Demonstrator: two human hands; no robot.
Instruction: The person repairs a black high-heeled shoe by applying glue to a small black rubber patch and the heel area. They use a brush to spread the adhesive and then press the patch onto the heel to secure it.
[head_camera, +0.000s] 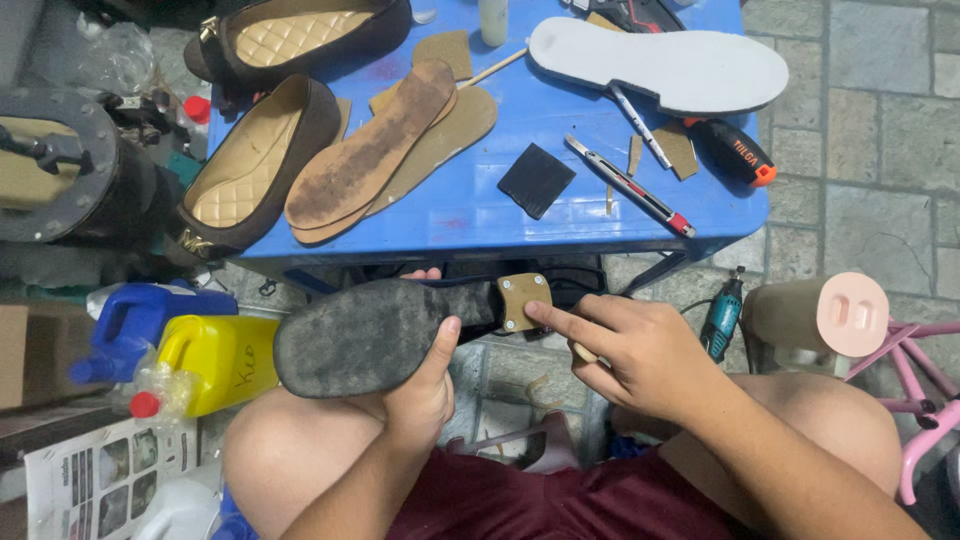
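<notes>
While the dark shoe (375, 335) lies sole-up over the person's lap, just below the front edge of the blue surface (470, 215), the left hand (420, 385) cups it from beneath with its fingers closed round the forepart and the thumb pressed on the worn black sole; the right hand (640, 350) reaches in from the other side, its forefinger stretched out and pressing on the small tan heel piece (524, 300) that sits on the heel end, the other fingers loosely curled around what looks like a thin wooden stick, though I cannot tell how firmly. The step in hand appears to be seating or checking that heel piece on the heel, and the next move likely calls for steady, even pressure with the shoe kept from rocking in the left grip. Above them on the surface rest two brown quilted flats (265, 165), a pair of worn brown insoles (385, 145), a white foam sole (665, 65), a black square patch (537, 180), a utility knife (630, 187) and a screwdriver with a black and orange handle (735, 152). To the left stand a yellow jug (220, 362) and a blue jug (135, 325); to the right a small teal rotary tool (722, 322) hangs near a pinkish cylinder (820, 318)
</notes>
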